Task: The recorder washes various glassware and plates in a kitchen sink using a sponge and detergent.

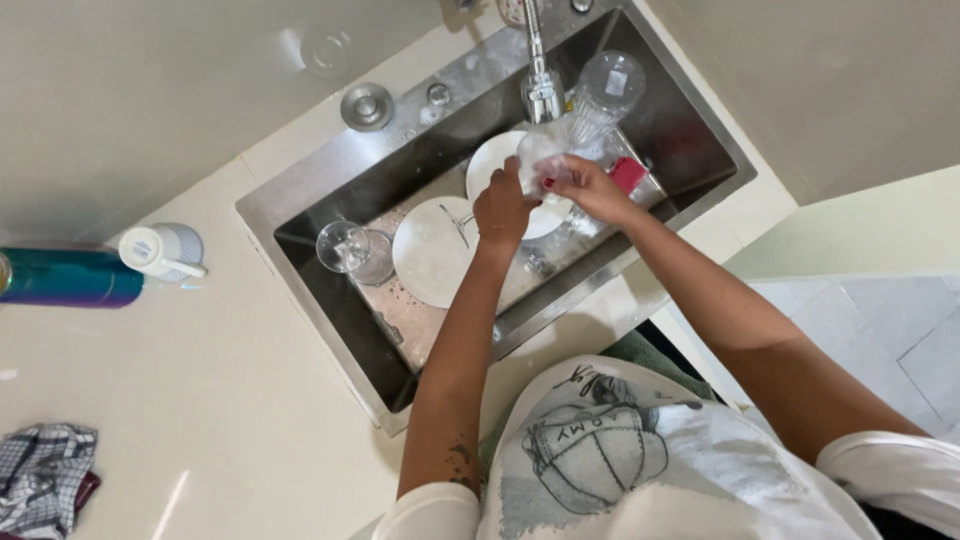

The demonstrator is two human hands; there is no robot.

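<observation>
Both my hands are over a steel sink (300,205), together holding a clear glass (538,152) just below the chrome tap (542,90). My left hand (502,207) grips it from the near side. My right hand (588,186), with red nails, wraps around its bowl. Under them lie two white plates, one (432,252) to the left and one (492,160) partly hidden by my hands. A stemmed clear glass (347,247) lies on its side at the sink's left end.
A tall clear glass (606,88) stands at the sink's far right by a pink sponge (629,172). On the cream counter lie a teal bottle (68,277) with a white cap (160,250), a checked cloth (45,480) and a round metal plug (367,106).
</observation>
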